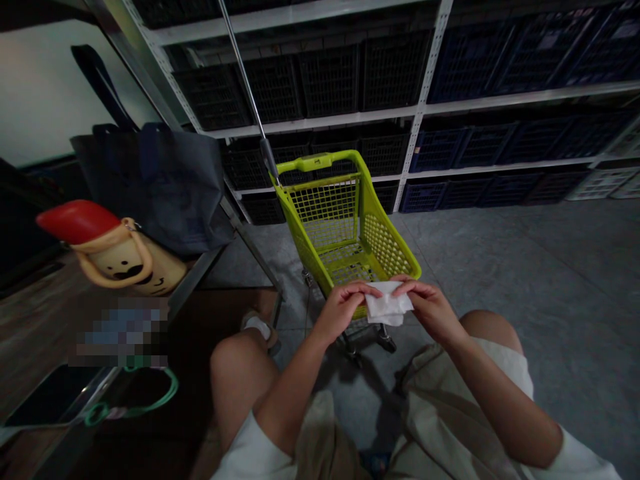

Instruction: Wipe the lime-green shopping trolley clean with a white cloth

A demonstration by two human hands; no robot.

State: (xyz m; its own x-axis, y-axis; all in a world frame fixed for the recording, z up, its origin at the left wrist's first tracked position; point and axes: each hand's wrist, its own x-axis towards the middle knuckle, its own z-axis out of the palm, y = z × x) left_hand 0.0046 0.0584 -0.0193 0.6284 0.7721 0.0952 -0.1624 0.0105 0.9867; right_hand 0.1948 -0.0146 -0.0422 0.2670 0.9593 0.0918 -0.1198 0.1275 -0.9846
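A folded white tissue point(389, 307) is stretched between my two hands, above my lap. My left hand point(347, 303) pinches its left edge between thumb and fingers. On the other side, my right hand point(425, 303) grips the right edge the same way. Just beyond the tissue stands a lime-green shopping cart point(393, 243) with a latticed basket, whose near end is partly hidden by my hands and the tissue.
To my left, a table point(30, 293) bears a red-topped bag with a cartoon face point(160, 267), a dark tote bag point(200, 180), a phone point(55, 393) and a green cord point(173, 390). A metal pole point(245, 73) rises by the cart. Shelves of crates point(330, 80) line the back.
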